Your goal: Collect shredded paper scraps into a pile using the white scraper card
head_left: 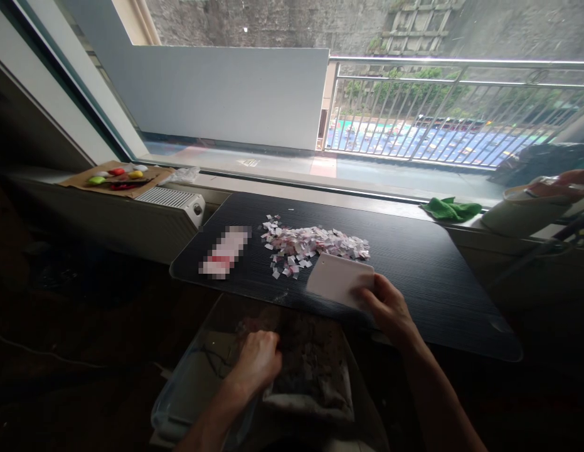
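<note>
In my right hand (pixel 389 306) is a flat white scraper (pixel 336 279), pinched at its right end and held low over the near part of the dark table (pixel 414 270). Just beyond the scraper lies a loose heap of small whitish and pink squares (pixel 315 242), some scattered at its left. My left hand (pixel 261 358) is closed below the table's front edge, beside an open bag (pixel 315 370) with dark contents. Its fingertips are turned away, so what they grip is hidden. A clear plastic box (pixel 179 383) stands under and left of that hand.
A blurred-out white and red item (pixel 226 252) lies on the table's left side. Beyond are a radiator (pixel 179 204), cardboard with colourful items (pixel 117 179) and a window sill. A green cloth (pixel 451 209) and a pale container (pixel 522 210) sit at the right.
</note>
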Demonstrator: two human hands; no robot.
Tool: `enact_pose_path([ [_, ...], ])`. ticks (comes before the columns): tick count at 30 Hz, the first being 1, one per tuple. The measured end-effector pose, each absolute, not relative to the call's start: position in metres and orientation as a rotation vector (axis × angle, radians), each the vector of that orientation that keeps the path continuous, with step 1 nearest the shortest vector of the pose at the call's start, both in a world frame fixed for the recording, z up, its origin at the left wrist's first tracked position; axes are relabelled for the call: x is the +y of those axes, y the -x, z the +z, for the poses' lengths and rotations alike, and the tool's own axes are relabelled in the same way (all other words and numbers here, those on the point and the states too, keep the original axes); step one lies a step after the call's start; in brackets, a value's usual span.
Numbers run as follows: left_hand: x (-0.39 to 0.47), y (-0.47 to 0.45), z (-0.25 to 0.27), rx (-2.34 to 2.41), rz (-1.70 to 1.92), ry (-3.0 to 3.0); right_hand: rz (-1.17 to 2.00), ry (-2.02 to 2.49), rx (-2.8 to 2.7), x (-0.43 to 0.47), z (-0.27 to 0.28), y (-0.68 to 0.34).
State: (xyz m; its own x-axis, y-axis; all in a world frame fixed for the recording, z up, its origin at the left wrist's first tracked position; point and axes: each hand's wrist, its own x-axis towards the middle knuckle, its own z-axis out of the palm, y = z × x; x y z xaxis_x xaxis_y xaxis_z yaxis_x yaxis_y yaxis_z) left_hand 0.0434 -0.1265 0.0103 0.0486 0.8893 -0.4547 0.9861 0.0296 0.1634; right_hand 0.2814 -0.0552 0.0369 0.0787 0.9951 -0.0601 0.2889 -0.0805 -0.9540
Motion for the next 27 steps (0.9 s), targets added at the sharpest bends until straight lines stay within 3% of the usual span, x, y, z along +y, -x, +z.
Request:
enact_pose_path([
  [5, -0.127, -0.052, 0.007, 1.851, -0.435, -1.902, 0.945, 1.416, -1.390, -0.041, 0.041, -0.247],
  [27, -0.129, -0.048, 0.000, 1.832, -0.317, -1.922, 0.695, 1.533, -1.652, -0.032, 0.046, -0.239],
])
